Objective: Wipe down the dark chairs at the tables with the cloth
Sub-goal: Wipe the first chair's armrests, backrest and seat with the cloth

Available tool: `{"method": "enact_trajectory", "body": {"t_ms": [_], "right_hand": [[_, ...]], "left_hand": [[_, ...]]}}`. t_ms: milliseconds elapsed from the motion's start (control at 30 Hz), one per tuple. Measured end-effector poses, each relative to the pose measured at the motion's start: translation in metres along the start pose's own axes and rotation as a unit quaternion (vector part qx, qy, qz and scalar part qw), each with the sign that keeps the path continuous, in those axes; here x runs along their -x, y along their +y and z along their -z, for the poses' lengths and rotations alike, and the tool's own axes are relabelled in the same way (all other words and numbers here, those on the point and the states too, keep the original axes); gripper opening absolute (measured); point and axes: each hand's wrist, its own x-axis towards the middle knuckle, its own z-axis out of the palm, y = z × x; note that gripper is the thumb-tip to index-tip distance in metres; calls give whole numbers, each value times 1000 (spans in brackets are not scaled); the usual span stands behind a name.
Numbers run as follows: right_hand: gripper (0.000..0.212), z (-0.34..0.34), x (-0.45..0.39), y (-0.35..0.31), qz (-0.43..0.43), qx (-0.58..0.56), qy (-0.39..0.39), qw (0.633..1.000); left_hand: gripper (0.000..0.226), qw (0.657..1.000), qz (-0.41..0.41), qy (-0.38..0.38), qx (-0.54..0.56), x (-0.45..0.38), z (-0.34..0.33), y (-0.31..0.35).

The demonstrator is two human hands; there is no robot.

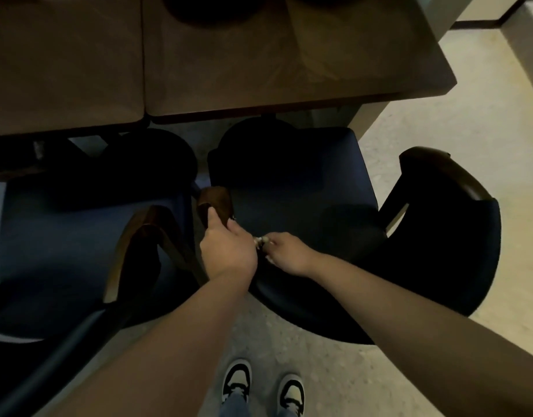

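two dark chairs [304, 188] at table [259, 70] edge; left hand [226, 248] clamps armrest [215, 203]; right hand [286, 251] pinches small pale thing [260, 239]; open floor [470, 121] right.

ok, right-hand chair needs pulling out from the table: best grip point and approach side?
Probably the wooden armrest tip, which the left hand already holds. It juts toward the table, clear of the dark seat. Come from above and behind so the fingers curl over it. The far armrest would mirror it.
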Motion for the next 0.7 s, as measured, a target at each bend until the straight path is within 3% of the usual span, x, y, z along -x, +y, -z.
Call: {"method": "enact_trajectory", "body": {"t_ms": [233,333,433,567,700], "right_hand": [[25,-3,98,12,182,101,63,976],[23,1,75,8,142,130,60,979],[31,4,18,9,71,247,-7,966],[44,1,-35,28,85,366,-73,924],[44,3,-40,35,101,354,-83,926]], "left_hand": [[51,1000,-12,1,-1,-1,0,-1],[51,1000,-6,10,0,0,-1,-1],[51,1000,-1,18,5,0,-1,-1],[51,1000,-6,28,-5,-2,-4,-3],[50,999,-15,37,-12,-5,-5,-6]]}}
